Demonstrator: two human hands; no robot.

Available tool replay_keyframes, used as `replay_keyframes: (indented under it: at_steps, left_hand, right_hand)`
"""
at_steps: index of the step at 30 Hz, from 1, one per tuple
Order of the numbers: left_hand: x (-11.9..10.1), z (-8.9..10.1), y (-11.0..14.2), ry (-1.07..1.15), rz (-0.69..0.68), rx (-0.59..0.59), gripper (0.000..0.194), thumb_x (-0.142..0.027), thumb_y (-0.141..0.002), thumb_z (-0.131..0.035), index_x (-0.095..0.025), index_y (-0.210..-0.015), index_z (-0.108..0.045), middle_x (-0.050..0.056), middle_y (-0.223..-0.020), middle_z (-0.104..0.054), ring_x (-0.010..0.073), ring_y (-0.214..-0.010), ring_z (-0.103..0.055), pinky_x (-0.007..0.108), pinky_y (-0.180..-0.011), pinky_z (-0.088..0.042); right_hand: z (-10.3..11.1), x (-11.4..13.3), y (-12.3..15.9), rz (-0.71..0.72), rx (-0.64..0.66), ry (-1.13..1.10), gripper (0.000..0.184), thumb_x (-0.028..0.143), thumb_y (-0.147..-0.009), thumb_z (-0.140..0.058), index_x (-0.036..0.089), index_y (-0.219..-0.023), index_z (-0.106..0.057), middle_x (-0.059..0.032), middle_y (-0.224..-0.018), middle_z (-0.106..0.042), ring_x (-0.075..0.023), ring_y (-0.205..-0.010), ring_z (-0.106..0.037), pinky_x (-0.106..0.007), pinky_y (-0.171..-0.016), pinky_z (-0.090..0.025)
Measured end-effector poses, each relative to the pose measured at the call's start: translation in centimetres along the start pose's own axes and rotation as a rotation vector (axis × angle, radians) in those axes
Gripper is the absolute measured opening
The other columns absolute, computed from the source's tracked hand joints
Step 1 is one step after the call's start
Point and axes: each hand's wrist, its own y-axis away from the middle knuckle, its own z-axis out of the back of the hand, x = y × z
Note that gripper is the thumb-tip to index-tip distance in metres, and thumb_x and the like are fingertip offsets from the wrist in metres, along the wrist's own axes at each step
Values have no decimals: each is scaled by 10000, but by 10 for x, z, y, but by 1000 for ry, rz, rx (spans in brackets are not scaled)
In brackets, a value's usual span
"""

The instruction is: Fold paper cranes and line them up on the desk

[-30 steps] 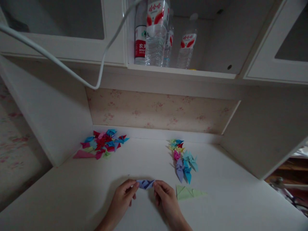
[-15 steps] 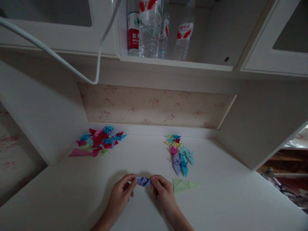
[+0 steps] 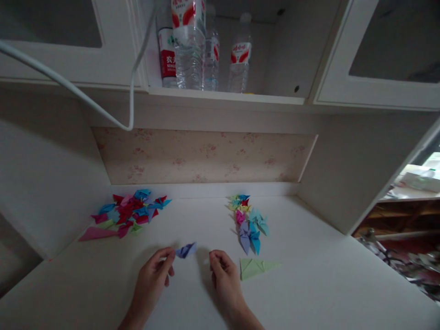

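My left hand [image 3: 153, 275] pinches one end of a small blue-purple folded paper piece [image 3: 185, 250] just above the white desk [image 3: 309, 284]. A short gap separates my right hand [image 3: 222, 270] from that piece; its fingers are curled and hold nothing I can see. Right of that hand lies a flat light green folded paper [image 3: 256, 267]. Behind it a row of small coloured folded papers [image 3: 248, 220] runs toward the back wall. At the back left lies a pile of red, blue and pink folded papers [image 3: 129, 213].
White side panels close the desk in on the left and right. Above, an open shelf holds several water bottles [image 3: 195, 46]. A white cable [image 3: 103, 110] hangs across the upper left. Cluttered shelves [image 3: 405, 220] show past the right panel.
My right hand has let go of the blue-purple piece, which now hangs from my left hand alone. Both hands and the view have shifted left.
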Motion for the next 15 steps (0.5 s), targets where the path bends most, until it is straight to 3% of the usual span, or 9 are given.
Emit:
replay_keyframes:
  at_steps: [3, 6, 9, 12, 15]
  left_hand:
    - [-20, -4, -24, -54, -47, -63, 458, -557, -767, -565, -158, -981, -633, -30, -539, -570, 119, -431, -490, 211, -419, -374]
    - [-51, -32, -53, -134, -233, -16, 376, -508, -793, -554, -175, -904, -687, -1, -636, -608, 131, -526, -540, 225, -510, -424]
    - [-80, -84, -88, -219, -406, 27, 322, -449, -820, -539, -194, -854, -732, 21, -730, -625, 145, -636, -558, 242, -617, -439]
    - [-99, -147, -126, -314, -439, 96, 273, -368, -827, -545, -197, -874, -753, 28, -755, -640, 141, -693, -580, 239, -689, -438]
    - [-109, -207, -160, -428, -407, 170, 258, -311, -843, -527, -213, -913, -755, 47, -855, -674, 148, -796, -611, 232, -750, -437]
  right_hand:
    - [-8, -2, -5, 71, 79, 150, 277, 415, -831, -575, 155, -789, -658, 27, -581, -508, -88, -504, -417, -192, -460, -299]
    - [-17, -5, -10, 171, 185, 357, 212, 269, -836, -534, 166, -753, -699, -1, -629, -600, -108, -570, -483, -199, -520, -324]
    - [-22, -12, -14, 204, 204, 538, 208, 210, -798, -532, 182, -762, -735, 0, -605, -627, -110, -536, -495, -206, -492, -291]
    - [-20, -23, -21, 217, 197, 587, 194, 207, -777, -556, 193, -742, -746, 3, -552, -624, -109, -473, -489, -212, -458, -283]
    - [-13, -31, -24, 251, 265, 588, 132, 242, -774, -619, 231, -721, -739, -1, -627, -668, -136, -522, -563, -215, -479, -369]
